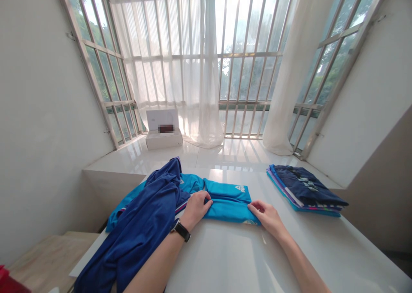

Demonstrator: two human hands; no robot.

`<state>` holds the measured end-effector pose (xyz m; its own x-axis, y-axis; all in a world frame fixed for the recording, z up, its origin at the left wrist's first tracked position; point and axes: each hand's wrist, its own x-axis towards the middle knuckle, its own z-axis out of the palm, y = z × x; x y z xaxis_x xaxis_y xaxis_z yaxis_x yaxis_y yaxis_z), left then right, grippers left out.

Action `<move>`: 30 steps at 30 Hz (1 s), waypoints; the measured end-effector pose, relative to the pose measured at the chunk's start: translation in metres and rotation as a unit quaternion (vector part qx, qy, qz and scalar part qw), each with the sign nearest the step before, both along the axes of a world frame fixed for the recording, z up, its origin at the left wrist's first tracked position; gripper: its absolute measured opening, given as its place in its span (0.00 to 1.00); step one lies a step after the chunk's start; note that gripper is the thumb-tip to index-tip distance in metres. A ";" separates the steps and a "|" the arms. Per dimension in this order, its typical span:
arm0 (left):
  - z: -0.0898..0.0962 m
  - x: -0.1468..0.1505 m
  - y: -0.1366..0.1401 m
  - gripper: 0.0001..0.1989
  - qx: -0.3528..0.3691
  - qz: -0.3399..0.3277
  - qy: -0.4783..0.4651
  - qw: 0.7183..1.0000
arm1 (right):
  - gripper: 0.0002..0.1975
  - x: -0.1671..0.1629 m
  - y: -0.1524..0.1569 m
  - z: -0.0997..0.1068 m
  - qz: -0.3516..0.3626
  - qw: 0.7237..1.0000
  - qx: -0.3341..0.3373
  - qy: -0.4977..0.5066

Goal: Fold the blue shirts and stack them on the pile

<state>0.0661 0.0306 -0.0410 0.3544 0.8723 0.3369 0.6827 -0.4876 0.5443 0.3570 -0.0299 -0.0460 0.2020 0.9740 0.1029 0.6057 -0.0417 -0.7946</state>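
A bright blue garment with white logos lies folded on the white table, a lengthwise crease running between its two halves. My left hand, with a black-strapped watch on the wrist, pinches its left end. At the right end, the fingertips of my right hand pinch the near corner. Beside my left arm, a dark blue garment lies in a loose, rumpled heap. More bright blue cloth shows behind and under that heap.
On the table's right side sits a stack of folded clothes, a navy one on top. White boxes stand on the window ledge at the back left. Sheer curtains hang before barred windows. Something red shows at the lower left corner.
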 end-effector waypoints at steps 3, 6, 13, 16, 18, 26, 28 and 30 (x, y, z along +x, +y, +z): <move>0.002 0.000 -0.001 0.03 0.000 -0.003 0.002 1.000 | 0.24 0.001 0.000 -0.001 0.008 1.000 -0.002 -0.006; 0.002 -0.002 -0.001 0.03 -0.005 -0.003 0.003 1.000 | 0.24 0.001 0.000 -0.001 0.021 1.000 -0.003 -0.019; 0.000 -0.004 -0.001 0.07 -0.022 0.023 0.038 0.999 | 0.24 0.001 -0.001 -0.005 0.057 0.998 0.012 -0.019; 0.001 -0.004 -0.002 0.07 -0.024 0.020 0.050 0.998 | 0.24 0.001 -0.001 -0.007 0.058 0.998 0.025 -0.017; 0.001 -0.003 -0.002 0.06 -0.023 0.013 0.048 0.999 | 0.24 0.001 0.000 -0.008 0.057 0.998 0.031 -0.018; -0.001 -0.004 0.002 0.05 -0.030 0.018 0.026 0.999 | 0.25 -0.002 0.001 -0.009 0.036 0.998 0.036 -0.025; 0.001 -0.004 0.001 0.05 -0.031 0.023 0.030 0.999 | 0.25 -0.002 0.000 -0.008 0.029 0.998 0.037 -0.029; 0.003 -0.004 0.000 0.05 -0.030 0.028 0.033 0.999 | 0.25 -0.003 0.000 -0.007 0.023 0.998 0.039 -0.033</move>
